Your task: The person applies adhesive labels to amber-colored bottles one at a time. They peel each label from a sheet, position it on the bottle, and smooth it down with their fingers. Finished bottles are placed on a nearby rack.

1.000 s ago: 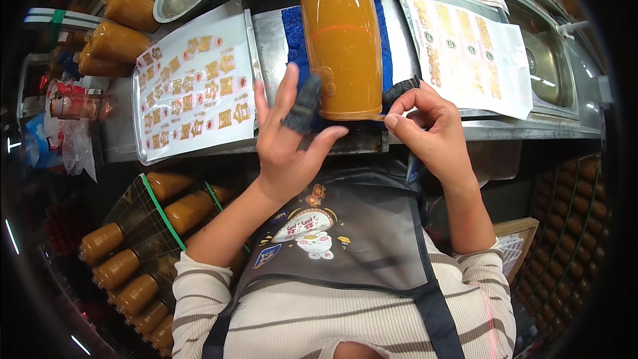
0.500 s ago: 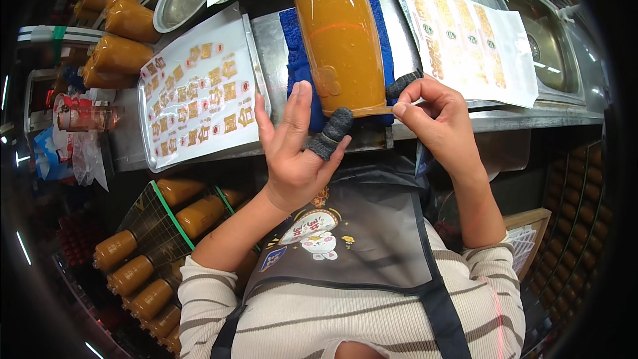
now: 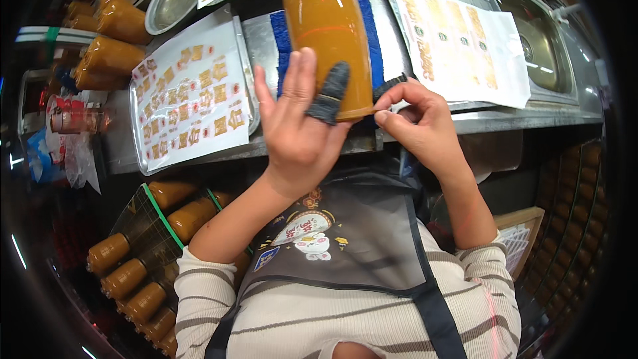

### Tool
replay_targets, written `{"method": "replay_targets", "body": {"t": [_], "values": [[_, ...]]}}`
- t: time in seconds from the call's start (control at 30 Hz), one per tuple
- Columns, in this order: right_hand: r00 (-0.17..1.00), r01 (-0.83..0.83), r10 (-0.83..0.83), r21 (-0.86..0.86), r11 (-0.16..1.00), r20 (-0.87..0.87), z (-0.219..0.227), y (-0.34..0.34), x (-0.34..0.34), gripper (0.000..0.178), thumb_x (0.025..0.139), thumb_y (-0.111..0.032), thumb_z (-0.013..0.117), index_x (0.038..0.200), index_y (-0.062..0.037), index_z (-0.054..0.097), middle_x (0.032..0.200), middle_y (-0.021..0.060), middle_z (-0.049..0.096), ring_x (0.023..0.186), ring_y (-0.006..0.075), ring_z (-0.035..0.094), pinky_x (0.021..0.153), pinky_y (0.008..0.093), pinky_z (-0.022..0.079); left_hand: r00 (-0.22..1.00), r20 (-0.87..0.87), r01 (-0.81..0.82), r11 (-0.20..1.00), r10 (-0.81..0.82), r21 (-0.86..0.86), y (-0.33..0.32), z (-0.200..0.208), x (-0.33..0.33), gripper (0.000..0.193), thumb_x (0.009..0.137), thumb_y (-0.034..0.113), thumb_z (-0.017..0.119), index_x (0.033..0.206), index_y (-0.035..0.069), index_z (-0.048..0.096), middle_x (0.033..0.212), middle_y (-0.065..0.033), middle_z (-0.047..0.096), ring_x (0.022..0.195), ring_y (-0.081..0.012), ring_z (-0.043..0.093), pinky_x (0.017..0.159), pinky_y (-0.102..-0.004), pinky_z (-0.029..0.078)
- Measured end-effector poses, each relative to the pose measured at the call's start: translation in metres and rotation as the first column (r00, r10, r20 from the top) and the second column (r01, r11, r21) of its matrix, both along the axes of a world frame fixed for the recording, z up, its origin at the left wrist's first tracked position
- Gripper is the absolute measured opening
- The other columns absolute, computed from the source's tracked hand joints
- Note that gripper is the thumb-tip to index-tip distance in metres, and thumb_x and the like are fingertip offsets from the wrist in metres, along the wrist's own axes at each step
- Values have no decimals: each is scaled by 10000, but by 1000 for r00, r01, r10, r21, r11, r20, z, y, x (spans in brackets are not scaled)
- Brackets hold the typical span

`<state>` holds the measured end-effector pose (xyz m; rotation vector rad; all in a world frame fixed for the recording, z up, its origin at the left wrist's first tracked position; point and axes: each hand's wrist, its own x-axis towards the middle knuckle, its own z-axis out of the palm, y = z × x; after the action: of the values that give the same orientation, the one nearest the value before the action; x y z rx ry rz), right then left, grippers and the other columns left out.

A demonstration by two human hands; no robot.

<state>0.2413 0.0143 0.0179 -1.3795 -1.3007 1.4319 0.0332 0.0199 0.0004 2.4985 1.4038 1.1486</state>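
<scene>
1. Change: since the earlier frame my left hand point(image 3: 299, 136) has swung its dark grey finger sleeve point(image 3: 328, 98) from beside the bottle's near end to lie over it. My right hand point(image 3: 425, 119) now sits closer against the near right corner.

2. Meaning: both my hands now meet at the bottle's base, and I judge that the left steadies or smooths it while the right controls the narrow amber strip point(image 3: 360, 115).

3. Left hand: open, fingers spread, back upward, grasping nothing; the sleeved forefinger rests along the surface.

4. Right hand: thumb and forefinger pinched together on the strip's end; the other fingers curl behind.

5. Object: the amber-brown bottle point(image 3: 329, 26) lies on a blue cloth point(image 3: 376, 53), neck pointing away from me, between a sheet of gold stickers point(image 3: 189, 103) on my left and another sticker sheet point(image 3: 458, 46) on my right.

6. Obscured: my left hand covers the bottle's lower left flank; fingertips hide the strip's tip. I cannot tell whether my outer left fingers touch the bottle.
</scene>
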Motion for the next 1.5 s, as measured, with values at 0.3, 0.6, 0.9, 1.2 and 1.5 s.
{"method": "replay_targets", "body": {"t": [0.3,0.6,0.9,1.2,1.5], "values": [[1000,9,-9,4,1000,0,6,1,-2,102,851,-79,736,823,-17,661,830,-52,545,614,-33,449,577,146,350,998,66,16,988,-6,-153,-32,-22,-33,487,741,154,870,1172,-11,714,1493,-306,460,1368,-415,492,1150,-647,224],[992,36,-43,-59,998,-117,1,4,1,75,872,-49,693,837,-14,636,870,-27,572,668,-8,504,590,161,382,998,-50,26,999,-28,-43,-29,-16,-26,345,755,142,856,1060,23,749,1507,-317,435,1338,-468,507,1124,-687,210],[993,39,-47,-75,996,-113,-2,6,2,71,877,-55,692,856,-7,644,908,-9,587,665,3,524,583,172,391,970,-226,99,995,-93,13,-16,17,-6,466,682,83,826,1135,175,765,1505,-253,471,1343,-450,503,1110,-691,233],[994,71,-76,-65,995,-76,-4,3,-6,59,916,-91,674,887,-43,654,778,-75,580,636,-19,447,551,166,332,992,122,18,999,-13,-38,0,-5,-1,591,726,85,819,1290,3,662,1483,-222,517,1387,-421,474,1130,-649,252],[939,104,-208,353,930,273,-5,-18,-42,521,781,-195,828,1137,1,502,1084,77,494,617,80,449,526,235,379,992,128,29,974,1,-226,-46,-35,-36,439,783,139,837,1164,-30,699,1534,-274,430,1423,-435,423,1148,-661,180]]}}
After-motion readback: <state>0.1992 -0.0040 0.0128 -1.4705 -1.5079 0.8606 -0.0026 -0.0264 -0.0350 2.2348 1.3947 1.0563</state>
